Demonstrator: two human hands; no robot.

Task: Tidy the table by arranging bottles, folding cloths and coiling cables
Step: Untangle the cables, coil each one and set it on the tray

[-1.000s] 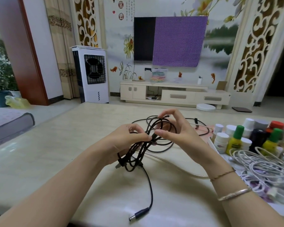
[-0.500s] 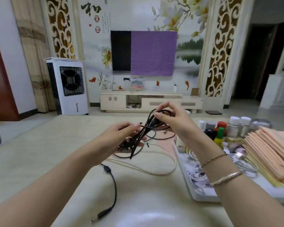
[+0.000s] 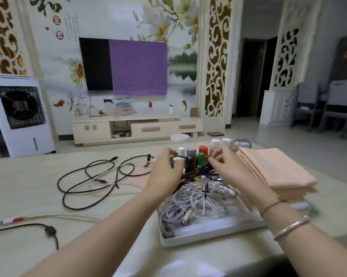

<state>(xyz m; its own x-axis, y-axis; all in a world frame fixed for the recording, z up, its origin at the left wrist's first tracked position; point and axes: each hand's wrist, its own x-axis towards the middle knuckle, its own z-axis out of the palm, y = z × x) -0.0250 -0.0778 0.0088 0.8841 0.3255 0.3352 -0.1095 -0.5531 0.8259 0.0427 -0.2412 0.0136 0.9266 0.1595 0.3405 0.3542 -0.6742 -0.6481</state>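
My left hand (image 3: 164, 172) and my right hand (image 3: 226, 166) hold a coiled black cable (image 3: 198, 171) between them, low over the white tray (image 3: 208, 239). Fingers of both hands curl round the coil. Under it in the tray lies a heap of white cables (image 3: 196, 204). Several small bottles (image 3: 203, 150) stand at the tray's far end. A stack of folded peach cloths (image 3: 274, 170) rests on the tray's right side. On the table to the left, loose black cables (image 3: 92, 180) sprawl uncoiled.
A braided silver cable (image 3: 54, 216) with a red and white end and a black cable with an inline block (image 3: 49, 230) lie near the table's front left. Beyond the table stand a TV cabinet (image 3: 136, 127) and a white air cooler (image 3: 18, 114).
Both hands have carried the black coil to the right, from above the bare table to over the tray. The view has turned right with them. The coil's dangling tail no longer hangs below.
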